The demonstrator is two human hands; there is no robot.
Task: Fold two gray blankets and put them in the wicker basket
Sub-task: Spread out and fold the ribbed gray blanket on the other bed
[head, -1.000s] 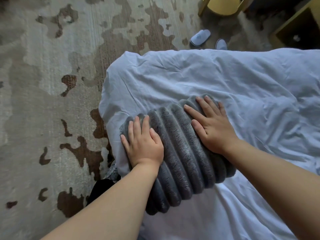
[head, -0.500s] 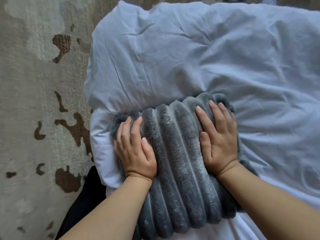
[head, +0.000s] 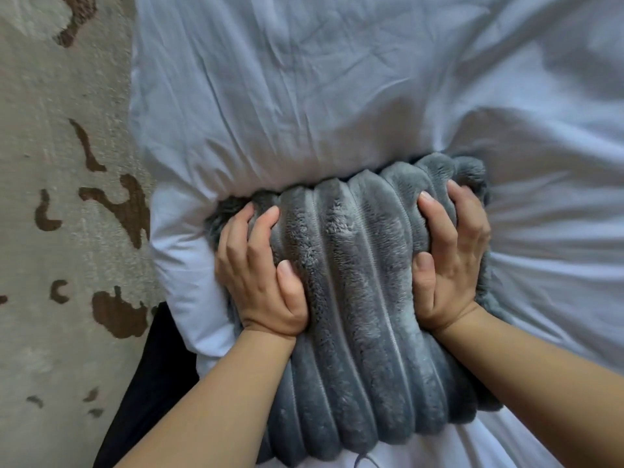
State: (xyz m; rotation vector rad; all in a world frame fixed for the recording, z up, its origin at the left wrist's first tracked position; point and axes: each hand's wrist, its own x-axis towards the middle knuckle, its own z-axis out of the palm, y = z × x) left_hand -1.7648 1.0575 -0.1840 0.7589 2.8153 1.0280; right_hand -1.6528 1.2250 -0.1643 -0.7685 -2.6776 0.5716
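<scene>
A folded gray blanket (head: pixel 358 298), plush with thick ribs, lies on the pale blue bed cover (head: pixel 304 96) in the lower middle of the view. My left hand (head: pixel 260 275) clutches its left side, fingers curled over the edge and thumb pressed into the top. My right hand (head: pixel 449 258) clutches its right side the same way. The blanket bulges up between the two hands. I see only this one gray blanket, and no wicker basket is in view.
The bed's left edge runs down the view, with a beige carpet (head: pixel 50 197) patterned in brown patches beside it. A dark fabric shape (head: pixel 152 383) shows below the bed corner. Rumpled bed cover fills the top and right.
My hands lay flat on top of the blanket before; now their fingers have curled around its two sides and squeeze it. The view has tilted down and closer to the bed.
</scene>
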